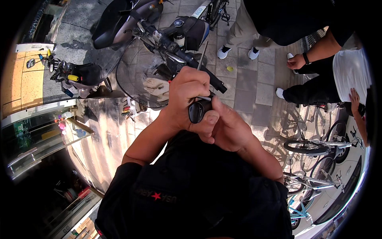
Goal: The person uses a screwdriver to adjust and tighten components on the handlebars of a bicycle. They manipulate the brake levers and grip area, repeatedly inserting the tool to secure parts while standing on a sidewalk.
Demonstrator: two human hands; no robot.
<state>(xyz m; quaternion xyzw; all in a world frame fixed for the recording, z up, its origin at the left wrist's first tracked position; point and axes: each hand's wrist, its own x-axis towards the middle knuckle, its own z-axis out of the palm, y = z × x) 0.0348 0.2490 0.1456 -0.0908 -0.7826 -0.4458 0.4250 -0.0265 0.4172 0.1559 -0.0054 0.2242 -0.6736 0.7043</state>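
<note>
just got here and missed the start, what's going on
Someone is working at a small black rounded object with both bare hands: the left hand is closed around it, the right hand against it. A thin metal rod shows beyond the left fist; whether it joins the object is hidden. Ahead are a bicycle handlebar and a mesh basket. Two other people stand to the right.

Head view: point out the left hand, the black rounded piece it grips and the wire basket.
Left hand (184, 95): head view, middle of the hand.
Black rounded piece (197, 112): head view, its rounded end.
Wire basket (128, 71): head view, mesh wall.
</note>
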